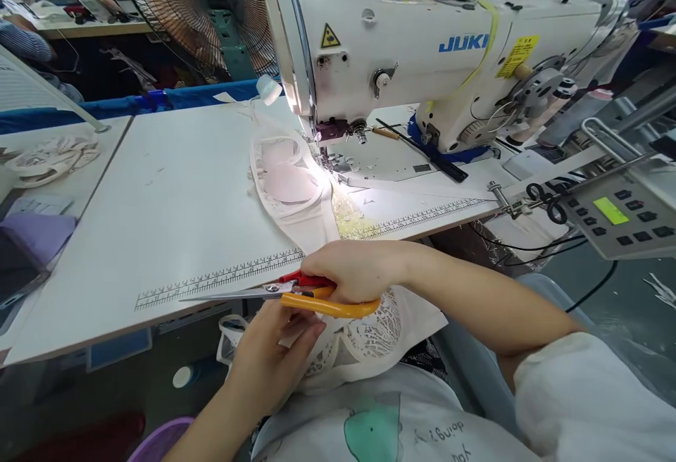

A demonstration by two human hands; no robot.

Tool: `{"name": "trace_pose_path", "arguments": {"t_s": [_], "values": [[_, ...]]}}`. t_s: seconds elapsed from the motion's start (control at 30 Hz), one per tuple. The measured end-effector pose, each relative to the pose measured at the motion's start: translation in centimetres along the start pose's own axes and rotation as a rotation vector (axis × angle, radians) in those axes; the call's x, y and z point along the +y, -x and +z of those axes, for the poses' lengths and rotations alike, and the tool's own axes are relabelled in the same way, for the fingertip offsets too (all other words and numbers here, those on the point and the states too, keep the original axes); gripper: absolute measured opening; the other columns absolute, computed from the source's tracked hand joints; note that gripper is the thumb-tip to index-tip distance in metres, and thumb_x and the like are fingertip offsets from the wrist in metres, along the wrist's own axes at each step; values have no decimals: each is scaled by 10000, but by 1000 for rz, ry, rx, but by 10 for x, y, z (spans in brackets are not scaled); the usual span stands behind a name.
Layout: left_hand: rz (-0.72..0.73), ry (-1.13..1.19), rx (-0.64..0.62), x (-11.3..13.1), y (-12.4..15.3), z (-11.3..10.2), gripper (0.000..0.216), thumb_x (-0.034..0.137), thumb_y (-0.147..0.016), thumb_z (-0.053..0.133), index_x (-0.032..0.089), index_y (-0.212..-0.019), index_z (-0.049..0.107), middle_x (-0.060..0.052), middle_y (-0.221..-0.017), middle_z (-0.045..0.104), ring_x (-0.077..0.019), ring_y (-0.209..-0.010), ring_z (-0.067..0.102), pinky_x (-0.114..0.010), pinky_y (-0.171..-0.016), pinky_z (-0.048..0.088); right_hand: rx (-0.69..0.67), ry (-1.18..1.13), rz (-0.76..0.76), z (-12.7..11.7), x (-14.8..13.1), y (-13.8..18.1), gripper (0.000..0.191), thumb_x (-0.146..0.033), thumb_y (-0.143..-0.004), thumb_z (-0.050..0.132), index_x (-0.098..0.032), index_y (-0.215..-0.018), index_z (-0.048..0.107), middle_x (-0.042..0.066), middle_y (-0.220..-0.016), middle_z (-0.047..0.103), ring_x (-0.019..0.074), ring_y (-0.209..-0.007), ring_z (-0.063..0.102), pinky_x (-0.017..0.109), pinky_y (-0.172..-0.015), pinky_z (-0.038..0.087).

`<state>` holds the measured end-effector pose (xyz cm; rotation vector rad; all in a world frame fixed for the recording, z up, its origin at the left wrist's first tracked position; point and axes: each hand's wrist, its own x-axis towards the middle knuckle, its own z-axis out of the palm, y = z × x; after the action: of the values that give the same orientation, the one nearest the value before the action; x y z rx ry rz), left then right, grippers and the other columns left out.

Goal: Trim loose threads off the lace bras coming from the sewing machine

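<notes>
While the right hand is gripping the scissors by the handles, the left hand is pinching the bra below the table edge. Probably handling light, soft, snag-prone at the lace; I'd be holding the band.

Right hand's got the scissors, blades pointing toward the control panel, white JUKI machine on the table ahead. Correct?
Not the blade direction: in the head view, the scissors point left, away from the control panel. The rest is right: they're in the right hand, and the white JUKI machine is on the table ahead.
</notes>
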<state>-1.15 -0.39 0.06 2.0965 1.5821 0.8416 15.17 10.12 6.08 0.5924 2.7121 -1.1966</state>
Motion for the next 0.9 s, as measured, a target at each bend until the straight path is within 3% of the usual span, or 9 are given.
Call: {"name": "trace_pose_path", "arguments": {"t_s": [0.13,0.23,0.43,0.9], "values": [[-124,136,-45,2,0,1,84,240,-745,577,201,-816,559,-7,-714,578,-136,-591,556,-207,-493,453,-14,20,1,-2,1,-2,161,-181,-722,487,-198,-650,344,-18,-630,463,121,-542,423,243,-462,317],[-240,386,-78,4,-2,-1,62,244,-758,563,201,-714,550,9,-648,534,-129,-581,517,-209,-515,443,2,37,-17,-5,5,-2,171,-203,-735,500,-196,-650,352,-18,-639,471,117,-551,418,246,-480,311],[-533,834,-118,0,-7,-6,144,298,-696,680,197,-645,591,-1,-734,602,-123,-668,526,-187,-582,432,44,68,-30,-11,14,-1,201,-221,-760,506,-196,-642,345,-22,-628,455,111,-549,387,248,-497,282],[-706,899,-126,-14,-7,-3,230,306,-507,819,157,-580,660,-11,-614,626,-112,-570,524,-193,-526,433,66,-26,-125,-9,10,-1,211,-261,-762,527,-199,-668,348,-24,-652,469,118,-573,410,248,-506,296]]}}
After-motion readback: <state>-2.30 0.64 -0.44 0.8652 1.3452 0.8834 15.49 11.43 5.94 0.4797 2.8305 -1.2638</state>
